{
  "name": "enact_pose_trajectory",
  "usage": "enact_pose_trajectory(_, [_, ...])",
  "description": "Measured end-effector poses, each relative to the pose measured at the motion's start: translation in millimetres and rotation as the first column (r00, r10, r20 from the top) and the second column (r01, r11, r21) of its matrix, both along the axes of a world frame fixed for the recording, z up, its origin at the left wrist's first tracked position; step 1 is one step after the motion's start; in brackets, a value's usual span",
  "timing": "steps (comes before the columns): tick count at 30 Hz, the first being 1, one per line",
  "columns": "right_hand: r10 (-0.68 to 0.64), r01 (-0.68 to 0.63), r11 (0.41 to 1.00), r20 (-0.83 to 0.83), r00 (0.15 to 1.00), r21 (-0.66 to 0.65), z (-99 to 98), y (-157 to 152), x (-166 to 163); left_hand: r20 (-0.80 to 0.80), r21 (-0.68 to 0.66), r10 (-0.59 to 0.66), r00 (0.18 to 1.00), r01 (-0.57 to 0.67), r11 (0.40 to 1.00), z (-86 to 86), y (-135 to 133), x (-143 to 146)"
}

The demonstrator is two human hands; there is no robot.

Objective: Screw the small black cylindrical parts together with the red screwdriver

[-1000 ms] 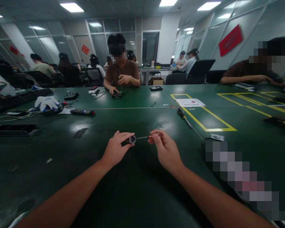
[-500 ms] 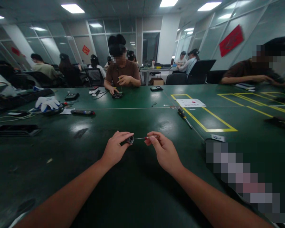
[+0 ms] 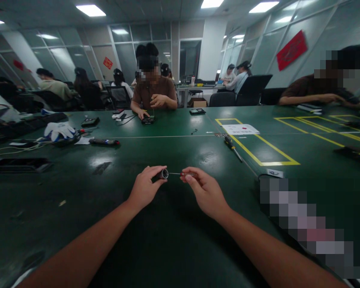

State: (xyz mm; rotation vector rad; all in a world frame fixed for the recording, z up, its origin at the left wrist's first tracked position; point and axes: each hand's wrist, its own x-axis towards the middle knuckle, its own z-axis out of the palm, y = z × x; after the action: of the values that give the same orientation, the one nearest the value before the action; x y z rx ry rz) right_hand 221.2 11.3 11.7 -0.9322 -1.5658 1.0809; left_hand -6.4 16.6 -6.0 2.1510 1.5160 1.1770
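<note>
My left hand (image 3: pixel 146 185) is closed around a small dark round part (image 3: pixel 164 174) with a metallic ring at its open end, which faces right. Its exact kind I cannot make out. My right hand (image 3: pixel 206 189) pinches the red, partly clear handle of a small screwdriver (image 3: pixel 182 174). The thin shaft points left, and its tip meets the edge of the round part or lies just in front of it; I cannot tell which. Both hands are raised over the green table (image 3: pixel 174 248), close together and level with each other.
Beyond my hands lies a yellow-and-black screwdriver (image 3: pixel 233 149) near a yellow taped outline and a paper sheet (image 3: pixel 240 129). White gloves (image 3: pixel 59 131), a dark pen-shaped tool (image 3: pixel 104 142) and cables are at left. A co-worker (image 3: pixel 154 90) sits opposite. A blurred-out object (image 3: pixel 306 224) lies at right.
My right hand has shifted slightly left, bringing the screwdriver nearer the round part. The round part has turned and risen a little in my left hand.
</note>
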Motion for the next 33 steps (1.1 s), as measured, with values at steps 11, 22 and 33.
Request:
enact_pose_trajectory(11, [0.022,-0.031,0.996,-0.107,0.994,-0.081,-3.6,5.6,0.8,-0.037,0.016,0.023,0.999,-0.023,1.0,0.1,0.7,0.5])
enact_pose_trajectory(22, [-0.067,0.066,0.998,-0.054,0.996,-0.017,-1.1,-0.5,1.8,0.033,-0.029,0.005,0.999,-0.004,1.0,1.4,-0.9,3.2])
enact_pose_trajectory(33, [-0.05,0.05,0.998,-0.005,0.999,0.026,-0.6,-6.1,-1.0,0.003,-0.009,0.001,1.0,-0.001,1.0,3.4,-2.4,2.4])
